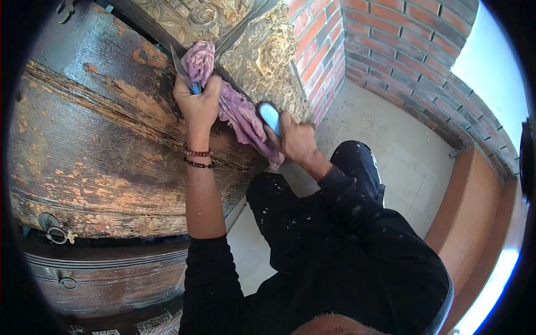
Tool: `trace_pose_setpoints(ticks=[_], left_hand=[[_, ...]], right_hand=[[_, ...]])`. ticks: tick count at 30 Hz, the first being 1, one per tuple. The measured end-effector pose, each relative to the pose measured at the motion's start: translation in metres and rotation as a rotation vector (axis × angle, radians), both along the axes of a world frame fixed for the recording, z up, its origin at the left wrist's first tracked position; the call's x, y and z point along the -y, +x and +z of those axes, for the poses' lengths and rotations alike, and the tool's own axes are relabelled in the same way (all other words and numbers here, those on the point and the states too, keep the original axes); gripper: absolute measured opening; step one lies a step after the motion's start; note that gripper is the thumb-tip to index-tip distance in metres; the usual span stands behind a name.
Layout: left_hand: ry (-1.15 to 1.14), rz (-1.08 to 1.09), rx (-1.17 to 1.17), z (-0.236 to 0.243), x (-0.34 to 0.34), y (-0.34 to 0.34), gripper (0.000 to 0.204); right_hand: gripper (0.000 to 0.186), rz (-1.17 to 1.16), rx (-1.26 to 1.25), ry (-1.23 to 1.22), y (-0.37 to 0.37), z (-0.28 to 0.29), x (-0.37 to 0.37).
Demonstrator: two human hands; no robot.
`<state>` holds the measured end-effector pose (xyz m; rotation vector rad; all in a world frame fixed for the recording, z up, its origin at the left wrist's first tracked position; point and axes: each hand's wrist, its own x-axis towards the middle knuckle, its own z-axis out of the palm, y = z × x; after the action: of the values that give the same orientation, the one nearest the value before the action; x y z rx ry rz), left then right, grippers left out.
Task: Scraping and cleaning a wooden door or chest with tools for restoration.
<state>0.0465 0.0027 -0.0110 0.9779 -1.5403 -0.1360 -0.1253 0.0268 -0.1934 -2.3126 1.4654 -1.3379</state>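
My left hand (196,99) is closed around a blue-handled blade (194,87), its metal pointing up and left, at the bunched top of a mauve cloth (245,120). The cloth trails diagonally along the gap between the worn wooden chest (106,145) and the carved, pale gold panel (262,50). My right hand (293,139) is closed on a light-blue oval-ended tool (269,118) beside the cloth's lower part, near the panel's edge; its working end is hidden.
Brick walls (391,39) form a corner behind the panel, above a tiled floor (393,134). A wooden board or bench (463,218) runs along the right. A lower drawer front (117,268) with a ring pull is at bottom left. My black-clad knees are below my hands.
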Motion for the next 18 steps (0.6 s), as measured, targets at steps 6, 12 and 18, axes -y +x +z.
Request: trace_pose_setpoints(ticks=[6, 12, 18], left_hand=[[-0.014, 0.009, 0.013, -0.002, -0.001, 0.0, 0.034], [0.011, -0.017, 0.029, 0.001, -0.003, 0.002, 0.034], [0.0, -0.061, -0.02, -0.001, 0.001, -0.001, 0.033]], right_hand=[[0.046, -0.228, 0.046, -0.16, -0.016, 0.016, 0.023], [0.051, -0.221, 0.201, 0.346, -0.026, 0.026, 0.023], [0.048, -0.031, 0.157, 0.367, 0.022, -0.026, -0.013]])
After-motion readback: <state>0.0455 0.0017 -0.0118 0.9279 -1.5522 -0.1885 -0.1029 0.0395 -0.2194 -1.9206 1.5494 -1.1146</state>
